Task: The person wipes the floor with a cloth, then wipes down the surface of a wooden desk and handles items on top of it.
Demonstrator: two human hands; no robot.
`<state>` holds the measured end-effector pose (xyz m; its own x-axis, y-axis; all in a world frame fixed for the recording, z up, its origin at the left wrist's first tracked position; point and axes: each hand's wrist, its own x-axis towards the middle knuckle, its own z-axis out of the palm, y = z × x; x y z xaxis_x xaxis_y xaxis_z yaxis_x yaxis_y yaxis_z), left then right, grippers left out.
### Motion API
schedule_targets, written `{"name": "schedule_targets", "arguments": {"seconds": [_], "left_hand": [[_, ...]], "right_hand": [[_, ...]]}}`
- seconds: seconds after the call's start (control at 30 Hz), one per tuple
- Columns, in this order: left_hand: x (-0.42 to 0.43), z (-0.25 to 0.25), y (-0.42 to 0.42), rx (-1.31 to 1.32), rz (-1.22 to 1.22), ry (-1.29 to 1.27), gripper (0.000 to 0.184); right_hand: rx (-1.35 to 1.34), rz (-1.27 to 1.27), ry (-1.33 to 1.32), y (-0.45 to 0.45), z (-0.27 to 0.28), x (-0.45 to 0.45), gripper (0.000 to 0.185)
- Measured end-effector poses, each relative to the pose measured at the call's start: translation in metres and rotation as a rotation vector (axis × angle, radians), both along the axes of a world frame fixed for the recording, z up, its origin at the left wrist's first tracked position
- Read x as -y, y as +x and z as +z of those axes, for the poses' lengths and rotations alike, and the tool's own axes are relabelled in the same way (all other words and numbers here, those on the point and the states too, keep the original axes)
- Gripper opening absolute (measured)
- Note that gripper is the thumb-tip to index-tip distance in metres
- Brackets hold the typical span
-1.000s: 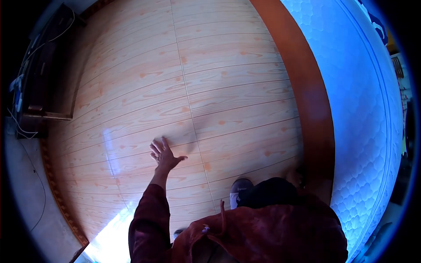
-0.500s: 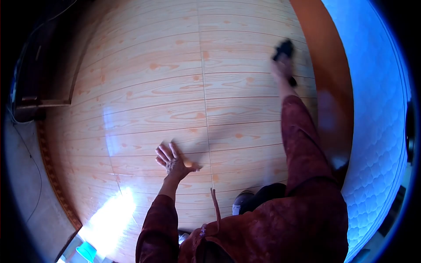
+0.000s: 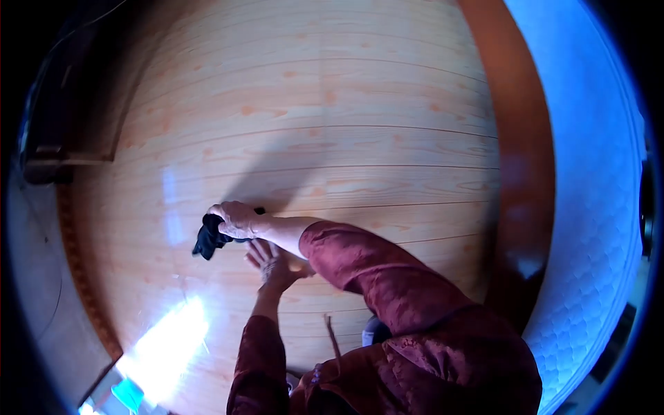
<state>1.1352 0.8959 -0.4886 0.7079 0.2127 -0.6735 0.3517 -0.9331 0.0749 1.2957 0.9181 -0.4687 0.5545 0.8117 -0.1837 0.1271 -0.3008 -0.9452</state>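
Observation:
A bunched black cloth (image 3: 209, 238) is gripped in my right hand (image 3: 237, 218), and part of it hangs out past the fingers to the left. That hand is left of centre, low over the light wood-plank floor (image 3: 387, 149). Just below it, my left hand (image 3: 275, 268) has its fingers spread, palm down on the planks, and holds nothing. My right forearm crosses over in front of my body, so the tips of some left fingers are partly covered.
An orange-brown wooden bed side (image 3: 522, 138) with a pale quilted mattress (image 3: 595, 207) runs along the right. Dark furniture (image 3: 52, 131) stands at the left. Bright glare lies on the floor at lower left, near a turquoise object (image 3: 127, 395).
My right hand has swept the black cloth from the upper right, beside the bed, across to the left, close to my left hand. My left hand has stayed in place.

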Motion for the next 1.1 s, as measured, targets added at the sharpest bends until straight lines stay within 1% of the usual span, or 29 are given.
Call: {"name": "schedule_targets", "arguments": {"seconds": [0.03,0.07,0.1,0.13,0.17,0.2,0.23,0.27,0.3,0.33,0.37,0.4,0.47,0.53,0.57,0.67,0.73,0.8,0.87,0.93,0.97,1.07,1.1], "left_hand": [[0.005,0.011,0.006,0.055,0.019,-0.039,0.147],[0.007,0.021,0.009,0.107,0.043,-0.073,0.151],[0.010,0.027,0.013,0.042,0.040,-0.051,0.154],[0.013,0.035,0.018,-0.019,0.047,-0.024,0.155],[0.014,0.034,0.017,-0.033,0.055,-0.018,0.156],[0.016,0.031,0.018,-0.045,0.070,-0.005,0.157],[0.015,0.031,0.017,-0.034,0.067,-0.028,0.158],[0.017,0.034,0.019,-0.064,0.069,-0.011,0.158],[0.017,0.034,0.020,-0.071,0.064,0.000,0.158],[0.017,0.032,0.019,-0.076,0.061,0.015,0.158],[0.015,0.029,0.017,-0.054,0.037,0.005,0.155],[0.011,0.027,0.014,-0.035,0.011,-0.001,0.153],[-0.002,0.031,0.016,-0.030,-0.014,-0.056,0.148],[-0.010,0.040,0.023,-0.031,-0.015,-0.156,0.142],[-0.011,0.045,0.029,-0.073,-0.027,-0.107,0.135],[-0.001,0.057,0.065,-0.394,-0.056,-0.014,0.130],[0.030,0.073,0.083,-0.416,-0.231,0.013,0.107],[0.045,0.064,0.090,-0.221,-0.264,-0.102,0.097],[0.059,0.077,0.111,-0.137,-0.375,-0.188,0.095],[0.059,0.096,0.140,-0.102,-0.488,-0.137,0.093],[0.049,0.099,0.154,-0.073,-0.517,-0.109,0.092],[0.000,0.118,0.203,-0.027,-0.618,0.006,0.091],[-0.023,0.124,0.217,-0.016,-0.633,0.043,0.091]], "right_hand": [[-0.140,-0.082,0.087,0.018,0.006,0.027,0.046],[-0.122,-0.165,0.118,0.036,0.009,0.055,0.043],[-0.108,-0.322,0.275,0.052,0.002,0.082,0.038],[-0.092,-0.433,0.325,0.074,-0.003,0.117,0.034],[-0.152,-0.524,0.255,0.096,0.024,0.161,0.030],[-0.080,-0.589,0.246,0.123,0.020,0.201,0.029],[0.040,-0.621,0.016,0.145,0.034,0.243,0.032],[0.200,-0.699,-0.072,0.162,0.047,0.282,0.036],[0.303,-0.767,-0.205,0.180,0.039,0.322,0.040],[0.332,-0.812,-0.357,0.197,0.021,0.365,0.045],[0.478,-0.875,-0.489,0.194,0.022,0.404,0.049],[0.503,-0.892,-0.688,0.195,0.005,0.443,0.050],[0.426,-0.907,-1.088,0.164,0.000,0.491,0.054],[0.329,-0.959,-1.172,0.124,0.004,0.509,0.061],[0.342,-0.907,-1.199,0.108,0.003,0.513,0.064],[0.358,-0.827,-1.238,0.098,0.007,0.521,0.068],[0.340,-0.802,-1.243,0.101,0.004,0.522,0.069],[0.300,-0.806,-1.234,0.104,-0.001,0.523,0.070],[0.266,-0.800,-1.247,0.112,-0.005,0.528,0.072],[0.238,-0.792,-1.242,0.110,-0.006,0.529,0.074],[0.213,-0.765,-1.236,0.109,-0.006,0.530,0.074],[0.186,-0.740,-1.342,0.107,0.012,0.517,0.081],[0.166,-0.771,-1.342,0.109,0.012,0.512,0.076]]}}
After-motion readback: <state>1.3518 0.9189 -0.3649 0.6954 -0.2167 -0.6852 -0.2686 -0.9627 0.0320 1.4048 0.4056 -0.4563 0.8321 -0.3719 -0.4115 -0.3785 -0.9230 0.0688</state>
